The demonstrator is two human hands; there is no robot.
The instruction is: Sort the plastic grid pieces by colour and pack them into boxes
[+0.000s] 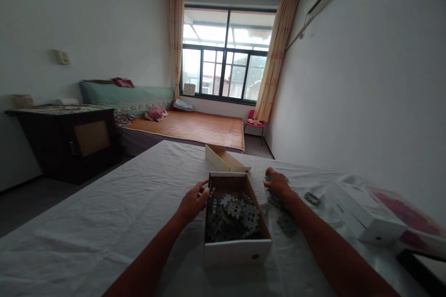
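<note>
A white cardboard box [237, 253] stands on the white cloth, holding several grey interlocking plastic tiles [234, 208] with notched edges. My left hand [194, 202] is at the box's left wall, its fingers closed on the rim. Right of the box, my right hand [277, 183] has curled fingers closed on a grey tile [286, 179], low over the cloth. More loose tiles [287, 225] lie under and beside my right forearm, partly hidden by it. One tile [312, 198] lies apart, farther right.
Behind the box lies an open cardboard lid [223, 160]. At right are a white box [365, 213], a clear package with pink contents [407, 209] and a dark-edged object [423, 267]. Beyond the cloth-covered table [121, 222] stand a bed [195, 126] and a dark cabinet [76, 144].
</note>
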